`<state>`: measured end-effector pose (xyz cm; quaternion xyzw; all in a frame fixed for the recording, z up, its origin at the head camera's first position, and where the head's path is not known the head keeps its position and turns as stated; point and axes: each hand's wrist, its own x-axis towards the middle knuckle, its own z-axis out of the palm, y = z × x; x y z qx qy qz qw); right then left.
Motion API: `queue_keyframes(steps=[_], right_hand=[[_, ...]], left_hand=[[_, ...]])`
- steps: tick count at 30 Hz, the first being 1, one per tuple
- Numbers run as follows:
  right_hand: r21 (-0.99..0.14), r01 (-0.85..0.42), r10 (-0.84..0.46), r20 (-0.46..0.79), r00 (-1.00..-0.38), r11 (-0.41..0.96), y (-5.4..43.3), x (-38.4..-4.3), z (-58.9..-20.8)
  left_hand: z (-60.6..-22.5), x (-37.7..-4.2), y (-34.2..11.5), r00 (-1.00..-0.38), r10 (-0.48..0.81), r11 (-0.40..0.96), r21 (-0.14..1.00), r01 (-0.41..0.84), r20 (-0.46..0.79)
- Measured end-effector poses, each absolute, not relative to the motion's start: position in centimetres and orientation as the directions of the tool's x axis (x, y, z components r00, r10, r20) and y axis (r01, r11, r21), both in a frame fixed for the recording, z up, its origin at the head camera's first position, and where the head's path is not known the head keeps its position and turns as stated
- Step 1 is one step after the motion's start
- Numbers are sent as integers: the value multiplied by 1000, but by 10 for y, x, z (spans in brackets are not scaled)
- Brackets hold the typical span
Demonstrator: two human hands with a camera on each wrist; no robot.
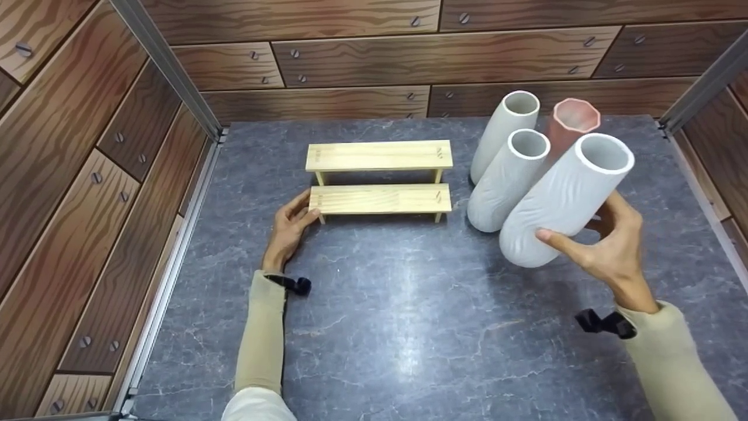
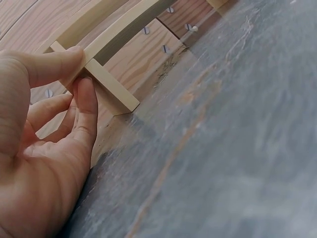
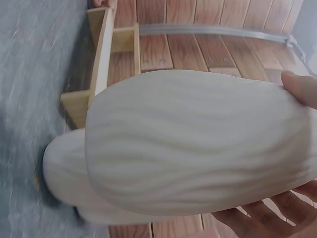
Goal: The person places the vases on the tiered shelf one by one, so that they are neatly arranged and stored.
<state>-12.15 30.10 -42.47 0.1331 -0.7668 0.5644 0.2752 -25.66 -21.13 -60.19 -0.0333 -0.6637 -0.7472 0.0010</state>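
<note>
- The big vase [image 1: 564, 202] is at the right of the head view, white and tilted in perspective, its round mouth uppermost and its rippled wall facing the camera.
- The right hand [image 1: 616, 248] is clamped on it, thumb on the near side and fingers round the far side; the right wrist view shows the fingers along the lower edge of the frame.
- Whether its base is off the table [image 1: 397, 333] is hard to be sure of, though in the right wrist view it looks raised.
- It is likely stiff, ceramic-like and breakable, probably of middling weight; the ripples may help the grip, but a smooth glaze could slide.
- Best hold: a wide wrap round the body, thumb opposite fingers, well below the rim; pinching the thin lip would risk a chip and a swing.
- The middle vase [image 1: 505, 190], just to its left, the rear vase [image 1: 499, 143] and the pink vase [image 1: 562, 135] behind crowd it, so a knock is the main danger.
- The left hand [image 1: 287, 231], well apart from the right, pinches the left end of the pale wooden stand [image 1: 380, 200] at centre, thumb on the front board.
- The stand looks light and rigid, easily shifted; its end by the leg is a sound place to steady it.
</note>
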Motion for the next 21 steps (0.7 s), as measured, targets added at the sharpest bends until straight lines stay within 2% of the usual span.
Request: queue_keyframes(steps=[12, 21], right_hand=[[-769, -566, -2, 592, -806, 296, 270, -137, -417], [-757, -605, -78, 607, -791, 244, 246, -162, -424]], left_hand=[[-602, -256, -212, -997, 57, -171, 984, 47, 58], [-604, -256, -212, -996, 65, -136, 989, 49, 58]])
